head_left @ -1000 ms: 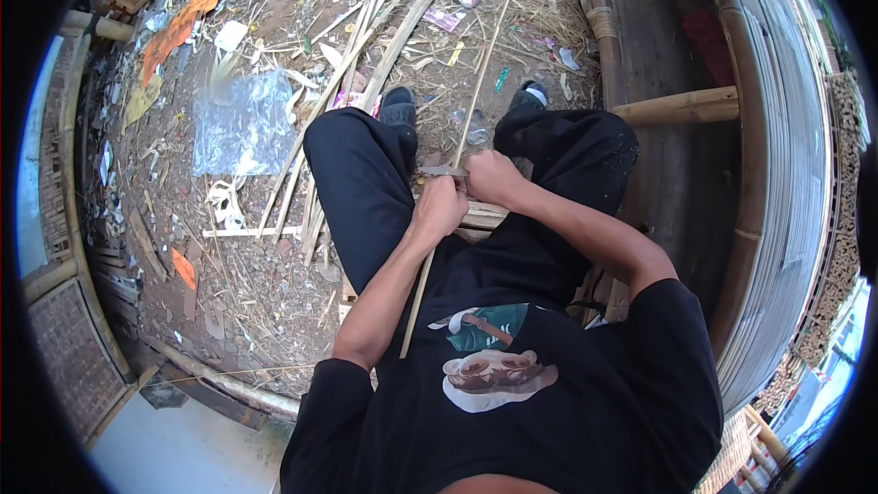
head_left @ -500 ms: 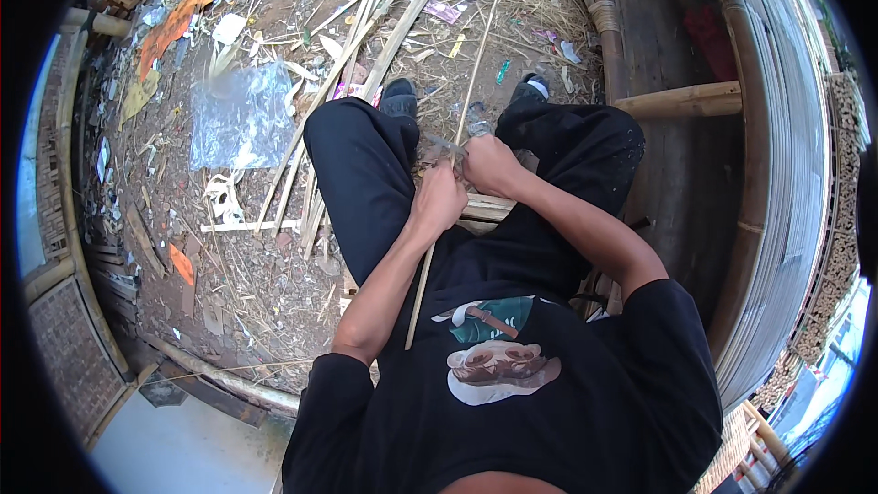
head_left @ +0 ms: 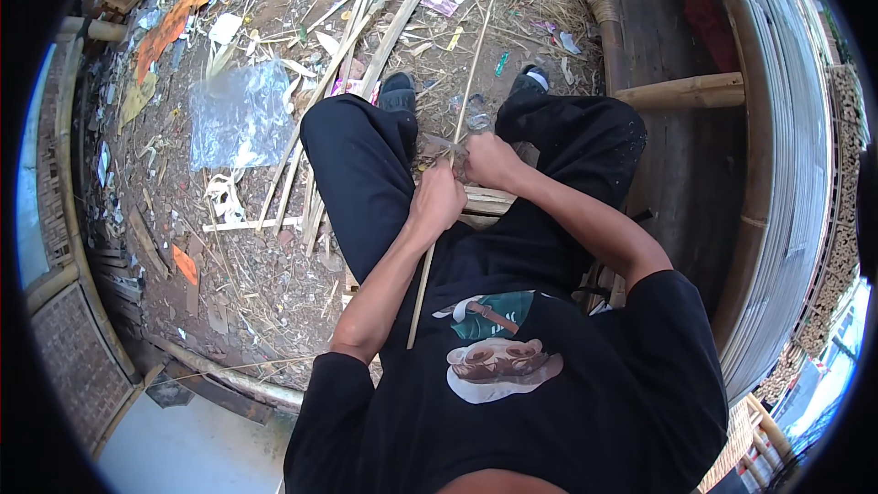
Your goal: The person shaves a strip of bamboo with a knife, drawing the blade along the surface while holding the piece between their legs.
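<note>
A long, thin bamboo strip point(head_left: 476, 64) runs from the ground ahead, between my knees, back to my shirt front. My left hand point(head_left: 438, 197) is closed around its middle. Beside it, my right hand point(head_left: 494, 163) forms a fist, apparently around the handle of a knife, though the fingers hide the handle. A dull grey blade point(head_left: 441, 141) seems to lie across the strip just beyond my left fingers; its outline is hard to make out. Both hands are almost touching, above a pale wooden piece point(head_left: 487, 201) between my thighs.
Several split bamboo slats point(head_left: 395, 37) lie on the littered ground by my left foot. Further left is a clear plastic sheet point(head_left: 240, 114). A bamboo post point(head_left: 681, 94) and dark planks stand close on my right. An orange scrap point(head_left: 174, 29) lies far left.
The hands stay close together around the strip with barely any shift. The grey blade has moved slightly near the left fingers. My view has tilted a little.
</note>
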Demonstrator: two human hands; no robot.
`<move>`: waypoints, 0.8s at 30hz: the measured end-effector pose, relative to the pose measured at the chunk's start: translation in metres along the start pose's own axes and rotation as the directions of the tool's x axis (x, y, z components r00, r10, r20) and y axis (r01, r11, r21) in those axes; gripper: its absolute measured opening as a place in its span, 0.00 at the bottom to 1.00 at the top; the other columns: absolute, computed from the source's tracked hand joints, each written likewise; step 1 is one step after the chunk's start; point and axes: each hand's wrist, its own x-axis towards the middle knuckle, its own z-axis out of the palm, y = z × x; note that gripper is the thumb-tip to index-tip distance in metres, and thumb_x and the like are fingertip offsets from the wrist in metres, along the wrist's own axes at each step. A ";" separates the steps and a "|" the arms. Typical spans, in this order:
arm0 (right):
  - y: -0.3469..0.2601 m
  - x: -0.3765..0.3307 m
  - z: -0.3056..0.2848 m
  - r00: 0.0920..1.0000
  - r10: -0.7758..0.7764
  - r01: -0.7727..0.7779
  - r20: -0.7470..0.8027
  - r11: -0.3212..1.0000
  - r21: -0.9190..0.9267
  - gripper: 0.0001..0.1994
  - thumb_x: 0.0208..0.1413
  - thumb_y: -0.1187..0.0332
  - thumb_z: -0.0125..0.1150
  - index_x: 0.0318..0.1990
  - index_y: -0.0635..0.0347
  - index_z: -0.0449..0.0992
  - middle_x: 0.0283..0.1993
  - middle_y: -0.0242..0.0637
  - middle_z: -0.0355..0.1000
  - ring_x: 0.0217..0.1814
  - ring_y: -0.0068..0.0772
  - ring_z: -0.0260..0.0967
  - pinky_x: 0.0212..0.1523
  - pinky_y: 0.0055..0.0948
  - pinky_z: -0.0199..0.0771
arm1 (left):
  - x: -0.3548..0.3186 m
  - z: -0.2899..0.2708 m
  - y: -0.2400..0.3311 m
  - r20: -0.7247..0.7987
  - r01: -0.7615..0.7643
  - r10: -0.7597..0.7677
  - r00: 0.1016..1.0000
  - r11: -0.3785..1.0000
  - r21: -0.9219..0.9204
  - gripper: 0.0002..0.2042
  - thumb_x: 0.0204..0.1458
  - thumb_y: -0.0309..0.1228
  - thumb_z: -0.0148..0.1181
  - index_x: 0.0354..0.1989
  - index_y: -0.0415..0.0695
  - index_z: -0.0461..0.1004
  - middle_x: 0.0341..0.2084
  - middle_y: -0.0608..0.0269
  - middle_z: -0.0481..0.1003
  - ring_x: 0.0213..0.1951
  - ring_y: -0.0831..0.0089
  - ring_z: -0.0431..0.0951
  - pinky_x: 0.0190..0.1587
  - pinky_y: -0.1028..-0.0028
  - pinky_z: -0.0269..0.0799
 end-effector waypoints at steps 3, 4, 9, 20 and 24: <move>0.014 0.021 -0.005 0.996 0.091 -0.090 -0.008 0.994 0.066 0.11 0.41 0.71 0.61 0.25 0.74 0.77 0.28 0.64 0.73 0.36 0.63 0.75 0.40 0.50 0.78 | 0.000 0.002 0.000 0.007 -0.021 0.021 1.000 1.000 0.008 0.08 0.48 0.21 0.51 0.36 0.30 0.69 0.26 0.33 0.75 0.33 0.39 0.77 0.40 0.51 0.73; 0.010 0.015 -0.001 0.994 0.112 -0.111 -0.004 0.991 0.074 0.11 0.41 0.70 0.62 0.25 0.74 0.77 0.28 0.64 0.73 0.36 0.62 0.75 0.40 0.50 0.78 | -0.001 0.001 -0.001 0.007 -0.045 0.045 0.999 0.999 0.006 0.09 0.47 0.20 0.50 0.36 0.29 0.70 0.27 0.32 0.75 0.33 0.39 0.78 0.40 0.52 0.74; 0.012 0.012 -0.002 0.996 0.025 -0.025 0.088 1.000 -0.004 0.12 0.40 0.70 0.64 0.28 0.75 0.78 0.30 0.64 0.74 0.37 0.62 0.76 0.40 0.50 0.78 | 0.002 -0.007 0.007 0.045 -0.018 0.017 0.999 0.999 0.028 0.09 0.47 0.20 0.50 0.36 0.29 0.70 0.27 0.32 0.75 0.33 0.38 0.78 0.40 0.51 0.74; 0.007 0.017 -0.008 0.990 0.132 -0.133 0.041 0.991 0.022 0.12 0.41 0.70 0.63 0.30 0.73 0.78 0.31 0.61 0.75 0.37 0.60 0.77 0.39 0.49 0.79 | -0.002 -0.006 0.004 0.084 0.012 -0.010 0.996 1.000 -0.024 0.09 0.47 0.21 0.51 0.36 0.29 0.69 0.27 0.32 0.75 0.34 0.38 0.77 0.40 0.52 0.73; -0.001 0.010 -0.010 0.996 0.004 -0.001 0.095 0.999 -0.038 0.12 0.40 0.70 0.63 0.28 0.74 0.78 0.30 0.62 0.75 0.36 0.62 0.76 0.41 0.50 0.79 | -0.001 -0.006 0.002 0.071 -0.006 0.008 0.997 0.999 -0.034 0.08 0.47 0.21 0.51 0.36 0.30 0.69 0.26 0.34 0.75 0.34 0.39 0.77 0.41 0.52 0.72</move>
